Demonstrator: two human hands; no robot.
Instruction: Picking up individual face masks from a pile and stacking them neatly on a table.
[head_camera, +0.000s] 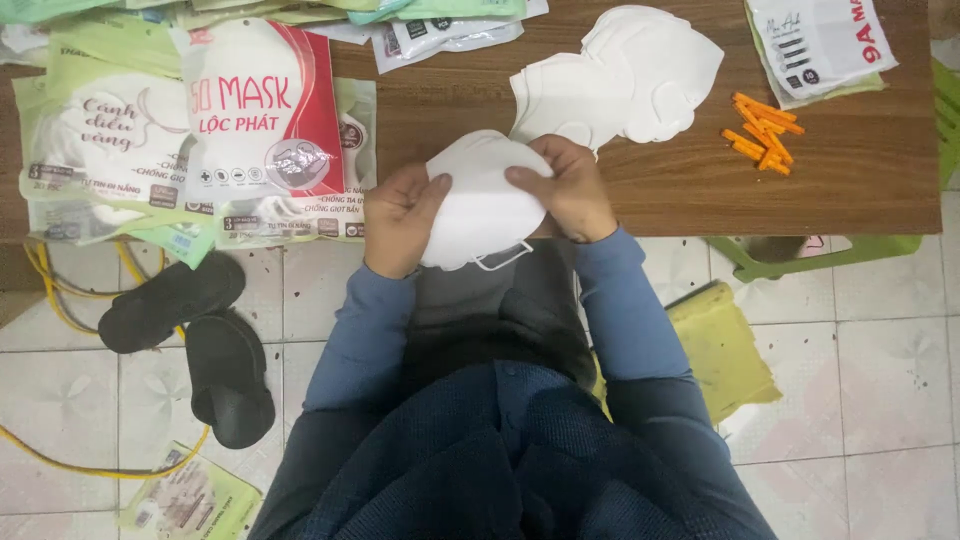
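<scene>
Both my hands grip a stack of folded white face masks (480, 205) at the near edge of the brown wooden table (860, 175). My left hand (400, 215) holds the stack's left side, thumb on top. On the right side sits my right hand (565, 190), fingers curled over the upper edge. An ear loop hangs below the stack. A loose pile of more white masks (620, 80) lies just beyond my right hand.
Printed plastic mask bags (260, 110) cover the table's left part, more bags (815, 45) lie at the far right. Several small orange strips (765, 135) sit right of the pile. On the tiled floor: black sandals (200, 340), yellow cable (60, 300), a yellow cushion (725, 350).
</scene>
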